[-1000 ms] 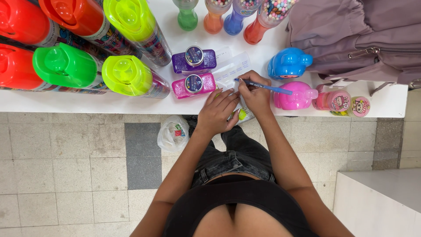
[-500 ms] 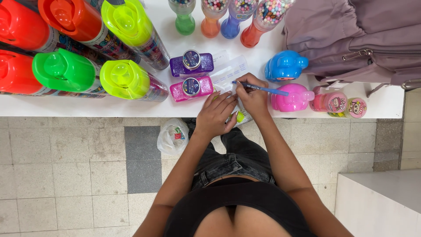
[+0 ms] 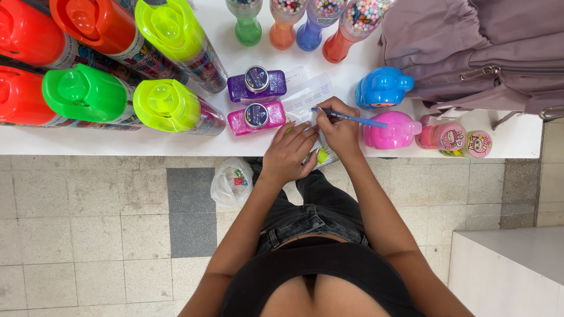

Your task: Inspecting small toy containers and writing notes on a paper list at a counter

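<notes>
A white desk (image 3: pixel 176 144) over a tiled floor holds bright bottles. The right hand (image 3: pixel 338 126) grips a blue pen (image 3: pixel 351 119), tip on a paper slip (image 3: pixel 305 94); the left hand (image 3: pixel 289 151) lies flat and open, pinning it. Firm downward pressure should stop the slip sliding under the strokes.

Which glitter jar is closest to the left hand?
The pink glitter jar: it lies just beside the left hand, while the purple glitter jar sits farther back on the table.
</notes>
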